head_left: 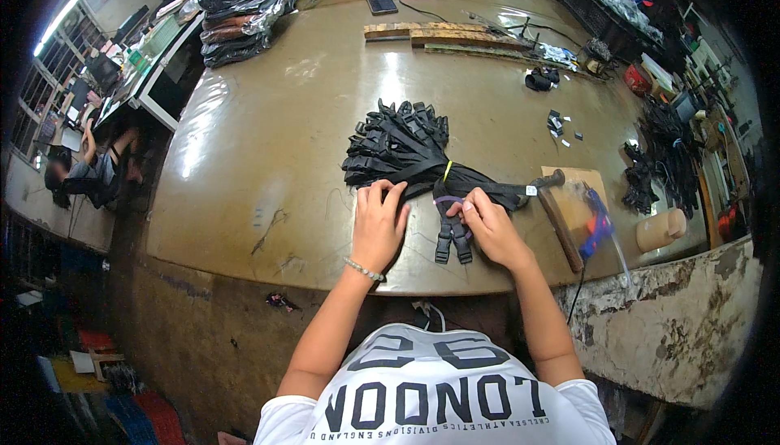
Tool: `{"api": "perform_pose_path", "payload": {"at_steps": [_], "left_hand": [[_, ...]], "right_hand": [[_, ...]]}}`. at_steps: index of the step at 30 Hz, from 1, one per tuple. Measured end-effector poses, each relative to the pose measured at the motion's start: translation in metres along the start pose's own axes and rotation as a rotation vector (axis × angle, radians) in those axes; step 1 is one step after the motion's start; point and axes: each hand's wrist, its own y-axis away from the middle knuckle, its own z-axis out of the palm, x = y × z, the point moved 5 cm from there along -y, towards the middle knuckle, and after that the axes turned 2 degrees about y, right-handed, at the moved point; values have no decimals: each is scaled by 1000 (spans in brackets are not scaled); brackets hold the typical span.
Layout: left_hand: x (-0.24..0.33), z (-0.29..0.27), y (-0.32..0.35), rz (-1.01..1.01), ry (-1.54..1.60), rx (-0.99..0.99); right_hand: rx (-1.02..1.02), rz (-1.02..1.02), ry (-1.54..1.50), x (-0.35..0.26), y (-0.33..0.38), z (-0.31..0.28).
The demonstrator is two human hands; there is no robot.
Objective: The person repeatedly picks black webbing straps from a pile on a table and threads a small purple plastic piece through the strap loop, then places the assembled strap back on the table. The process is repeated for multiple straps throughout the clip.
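A thick bundle of black webbing straps point(396, 146) with plastic buckles lies on the table in front of me, gathered by a yellow tie point(448, 170). My left hand point(379, 224) rests at the near edge of the bundle, its fingers extended and the thumb apart. Just right of it, two black side-release buckles point(453, 247) on short straps point toward me. A purple tie point(448, 199) crosses those straps, and my right hand point(492, 229) pinches it between curled fingers. The fingertips partly hide the pinched end.
A hammer point(561, 230) and a blue glue gun point(599, 224) lie right of my right hand, by a cardboard piece point(575, 191) and a tan roll point(660, 230). Farther off are wooden planks point(447, 35), a phone point(381, 3) and bagged stacks point(244, 22). A person point(93, 169) sits far left.
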Motion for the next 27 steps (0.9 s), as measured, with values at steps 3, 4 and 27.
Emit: {"api": "perform_pose_path", "payload": {"at_steps": [3,4,27], "left_hand": [[6,-5,2,52,-19,56],[12,-5,5,48,75,71],[0,46,13,-584,768,-436]], "right_hand": [[68,-70,24,2,5,1],[89,-53,-31,4,6,2],[383,-4,-200,-4,23,1]]}}
